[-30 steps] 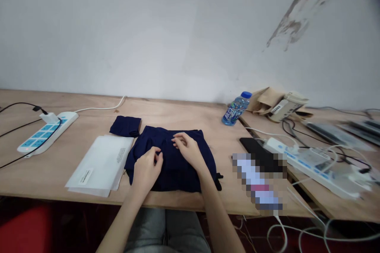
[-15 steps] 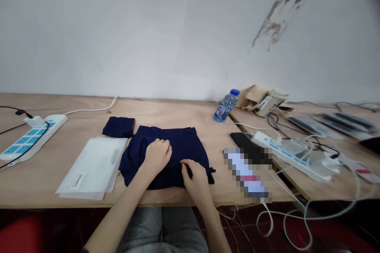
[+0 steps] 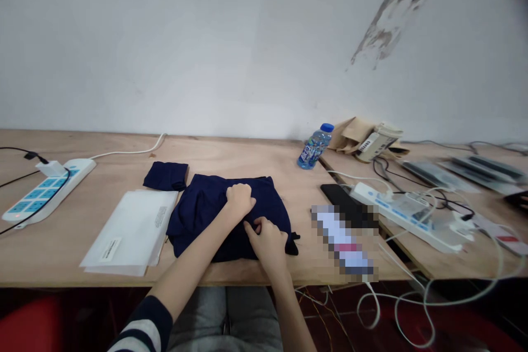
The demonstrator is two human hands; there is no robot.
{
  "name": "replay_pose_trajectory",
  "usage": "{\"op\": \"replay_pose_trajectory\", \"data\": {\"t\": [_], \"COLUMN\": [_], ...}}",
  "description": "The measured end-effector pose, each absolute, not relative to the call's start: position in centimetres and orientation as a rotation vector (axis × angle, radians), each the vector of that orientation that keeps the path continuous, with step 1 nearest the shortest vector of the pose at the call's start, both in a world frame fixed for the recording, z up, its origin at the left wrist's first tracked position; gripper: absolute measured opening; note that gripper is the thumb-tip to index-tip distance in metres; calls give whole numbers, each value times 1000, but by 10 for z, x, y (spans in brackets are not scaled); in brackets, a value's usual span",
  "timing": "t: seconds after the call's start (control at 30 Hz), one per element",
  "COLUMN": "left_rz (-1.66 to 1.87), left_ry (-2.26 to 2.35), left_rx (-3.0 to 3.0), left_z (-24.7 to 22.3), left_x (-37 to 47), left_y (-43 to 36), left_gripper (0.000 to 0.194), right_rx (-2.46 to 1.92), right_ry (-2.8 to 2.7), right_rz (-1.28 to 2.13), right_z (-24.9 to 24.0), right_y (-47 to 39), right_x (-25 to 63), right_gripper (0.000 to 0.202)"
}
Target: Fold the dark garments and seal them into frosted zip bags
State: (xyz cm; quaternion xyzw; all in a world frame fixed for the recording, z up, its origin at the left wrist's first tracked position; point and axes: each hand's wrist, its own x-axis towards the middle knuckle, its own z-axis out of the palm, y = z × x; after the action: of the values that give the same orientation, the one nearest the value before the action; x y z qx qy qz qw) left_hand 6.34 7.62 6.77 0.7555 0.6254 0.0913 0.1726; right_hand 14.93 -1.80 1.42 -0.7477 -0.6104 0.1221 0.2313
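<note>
A dark blue folded cloth item [image 3: 202,203] lies on the wooden table in front of me, with a black strap end at its right edge. My left hand [image 3: 240,201] rests on its upper middle with the fingers curled under; what they hold, if anything, is hidden. Just below and to the right, my right hand [image 3: 267,236] lies at the cloth's lower right part, thumb stretched toward the left hand and fingers bent. A smaller dark blue folded cloth [image 3: 165,176] sits behind the left corner of the large one.
White plastic sleeves [image 3: 127,231] lie left, near a power strip [image 3: 78,168]. To the right are a blue-capped bottle [image 3: 315,148], a black case [image 3: 346,206], a blurred-out phone [image 3: 342,239], another power strip [image 3: 400,214], loose cables and a paper bag [image 3: 350,135].
My left hand has moved right and slightly away over the cloth, closer to my right hand. The right hand has shifted a little left and bent its fingers. A striped sleeve now shows.
</note>
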Motion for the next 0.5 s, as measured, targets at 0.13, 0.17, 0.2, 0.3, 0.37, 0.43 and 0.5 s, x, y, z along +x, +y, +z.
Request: {"op": "replay_pose_trajectory", "data": {"t": [0.13, 0.17, 0.2, 0.3, 0.37, 0.43, 0.5], "left_rz": [366, 392, 416, 471, 494, 506, 512], "left_ry": [1667, 1614, 1549, 1344, 1263, 1243, 1266], "left_rx": [2095, 2081, 2067, 2020, 1989, 1969, 1961], "left_z": [76, 78, 81, 88, 91, 92, 91], "left_x": [61, 62, 63, 67, 65, 56, 38], "left_y": [79, 80, 80, 82, 84, 87, 90], "left_gripper": [23, 25, 27, 32, 33, 34, 33], "right_rx": [-1885, -1823, -1775, -1755, -1772, -1726, -1626], "right_ry": [-1604, -1570, -1519, -1337, -1271, -1295, -1379], "right_rz": [371, 378, 387, 360, 244, 92, -20], "right_z": [11, 12, 14, 25, 32, 36, 34], "right_y": [-20, -22, -24, -33, -38, -41, -41], "right_x": [161, 165, 170, 182, 182, 174, 158], "right_gripper": [23, 23, 23, 24, 26, 27, 25]}}
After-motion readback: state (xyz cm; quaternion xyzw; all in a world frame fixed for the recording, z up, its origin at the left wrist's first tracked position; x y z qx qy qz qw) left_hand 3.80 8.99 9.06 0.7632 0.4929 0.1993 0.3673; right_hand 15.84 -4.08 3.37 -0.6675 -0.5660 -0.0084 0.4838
